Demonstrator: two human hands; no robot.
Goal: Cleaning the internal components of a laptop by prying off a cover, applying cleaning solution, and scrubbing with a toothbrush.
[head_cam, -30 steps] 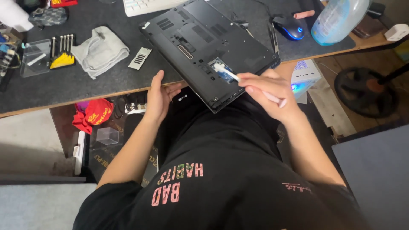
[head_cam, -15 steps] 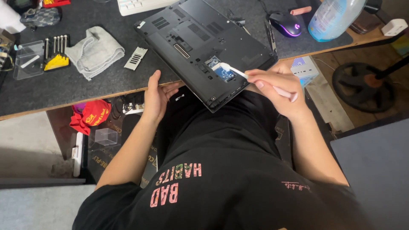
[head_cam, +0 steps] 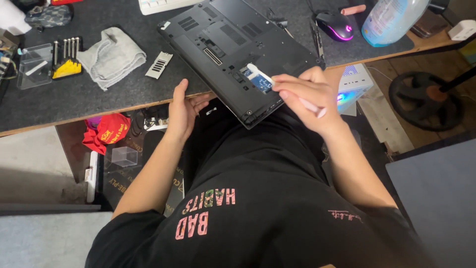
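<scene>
Desk-edge laptop, right hand gripping brush

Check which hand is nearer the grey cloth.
Left. The left hand rests at the desk edge just below-right of the grey cloth; the right hand works across the laptop.

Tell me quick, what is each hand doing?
Left hand: open, flat against the laptop's edge.
Right hand: closed on a white brush, tip in the laptop's open bay.

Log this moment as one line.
right hand: holds white plastic brush on upturned black laptop | left hand: at grey desk edge
</scene>
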